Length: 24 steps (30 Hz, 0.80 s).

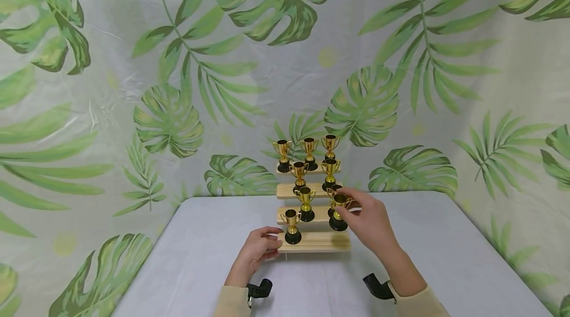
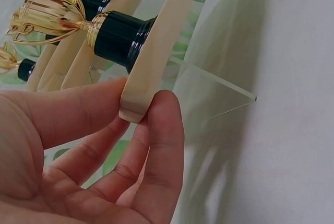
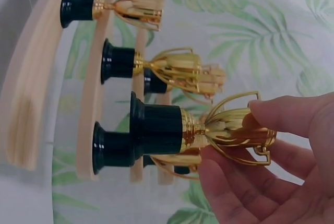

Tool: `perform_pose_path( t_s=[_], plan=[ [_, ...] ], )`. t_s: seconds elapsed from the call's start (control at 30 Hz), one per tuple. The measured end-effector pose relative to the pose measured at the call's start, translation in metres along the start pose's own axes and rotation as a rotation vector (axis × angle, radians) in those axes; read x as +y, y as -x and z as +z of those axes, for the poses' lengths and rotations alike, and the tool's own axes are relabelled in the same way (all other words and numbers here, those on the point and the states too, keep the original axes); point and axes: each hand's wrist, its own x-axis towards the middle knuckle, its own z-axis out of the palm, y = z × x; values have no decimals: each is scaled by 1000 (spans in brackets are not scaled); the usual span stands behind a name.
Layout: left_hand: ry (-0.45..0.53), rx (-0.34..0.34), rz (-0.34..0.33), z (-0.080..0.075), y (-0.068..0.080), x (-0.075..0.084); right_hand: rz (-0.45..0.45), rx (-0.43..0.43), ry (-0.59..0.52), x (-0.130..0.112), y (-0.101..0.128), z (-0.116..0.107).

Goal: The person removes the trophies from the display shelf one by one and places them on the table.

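The right hand (image 1: 369, 220) pinches a small gold trophy (image 1: 339, 210) by its cup — thumb on top, fingers (image 3: 229, 182) curled under, as the right wrist view shows. The trophy stands straight up, cup on top and black base at the bottom, and that base sits at or just over the lowest wooden step (image 1: 316, 241); I cannot tell if it touches the wood. The trophy is right at this hand's fingertips, on the side away from the person.

The left hand (image 1: 258, 250) grips the left end of that same step, thumb on one side and fingers (image 2: 162, 145) on the other. Another trophy (image 1: 291, 225) stands just beside this hand on the step. The right hand is the nearer one to the held trophy — the left is well off to its side.

More gold trophies (image 1: 307, 154) stand on the higher steps behind both hands. All of it rests on a grey table (image 1: 200, 257).
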Motion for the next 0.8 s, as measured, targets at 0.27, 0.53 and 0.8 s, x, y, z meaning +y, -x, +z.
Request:
perform_pose_path(
  t_s=[0.27, 0.53, 0.8],
  plan=[
    [1, -1, 9, -1, -1, -1, 36, -39, 18, 9, -2, -14],
    [-5, 8, -3, 0, 0, -1, 50, -78, 56, 15, -2, -28],
    [-7, -4, 5, 0, 0, 1, 91, -75, 90, 20, -3, -42]
  ],
)
